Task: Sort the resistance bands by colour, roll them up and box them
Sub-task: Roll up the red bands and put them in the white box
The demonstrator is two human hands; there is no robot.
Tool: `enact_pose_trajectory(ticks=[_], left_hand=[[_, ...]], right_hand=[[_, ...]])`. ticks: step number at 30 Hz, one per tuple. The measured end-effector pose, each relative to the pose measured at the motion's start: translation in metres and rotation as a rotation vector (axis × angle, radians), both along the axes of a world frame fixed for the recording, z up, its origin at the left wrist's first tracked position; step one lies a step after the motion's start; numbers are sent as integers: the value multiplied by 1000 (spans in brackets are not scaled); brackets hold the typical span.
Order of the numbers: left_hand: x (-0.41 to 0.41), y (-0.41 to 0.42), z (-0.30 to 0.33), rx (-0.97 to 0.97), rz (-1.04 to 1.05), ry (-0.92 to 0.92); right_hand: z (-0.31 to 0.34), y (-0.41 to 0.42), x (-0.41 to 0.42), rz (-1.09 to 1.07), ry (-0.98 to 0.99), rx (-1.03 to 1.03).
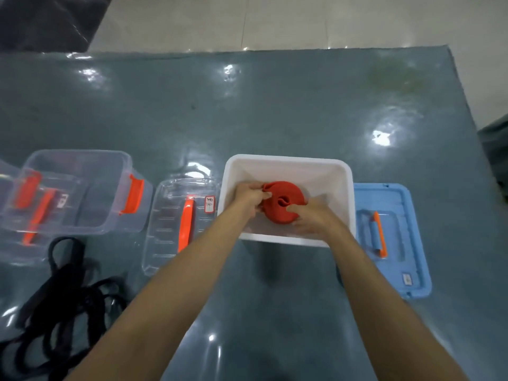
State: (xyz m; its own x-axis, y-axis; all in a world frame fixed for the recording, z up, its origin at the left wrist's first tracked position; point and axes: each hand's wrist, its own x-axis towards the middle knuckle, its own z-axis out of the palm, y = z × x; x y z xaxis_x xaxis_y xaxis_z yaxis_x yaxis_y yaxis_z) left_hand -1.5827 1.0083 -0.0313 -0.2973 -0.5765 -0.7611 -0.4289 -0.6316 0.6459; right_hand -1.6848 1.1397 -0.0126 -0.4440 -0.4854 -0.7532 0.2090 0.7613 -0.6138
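black bands (59, 298) lie tangled at the table's (275, 105) near left edge, and further in both hands are down in the white box (288, 166), left hand (248, 195) pinching the rolled red band's (283, 206) rim, right hand (312, 218) gripping its near side, blue lid (395, 243) just right.

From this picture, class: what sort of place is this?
Probably a plain workroom or packing station: a plastic-covered table, storage boxes with lids off, and a bare tiled floor.
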Motion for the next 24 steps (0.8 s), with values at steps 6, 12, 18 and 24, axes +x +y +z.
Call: enact_pose_trajectory(ticks=[6,12,18,24], left_hand=[[-1,0,-5,-76,-54,-56],[12,6,24,-409,-343,-271],[59,47,92,-809,-389,-93],[166,123,126,-1206,-574,-64]], right_hand=[[2,-6,3,18,45,66],[32,18,16,146,406,-136],[82,82,61,162,711,-439],[104,146,127,336,856,-427]])
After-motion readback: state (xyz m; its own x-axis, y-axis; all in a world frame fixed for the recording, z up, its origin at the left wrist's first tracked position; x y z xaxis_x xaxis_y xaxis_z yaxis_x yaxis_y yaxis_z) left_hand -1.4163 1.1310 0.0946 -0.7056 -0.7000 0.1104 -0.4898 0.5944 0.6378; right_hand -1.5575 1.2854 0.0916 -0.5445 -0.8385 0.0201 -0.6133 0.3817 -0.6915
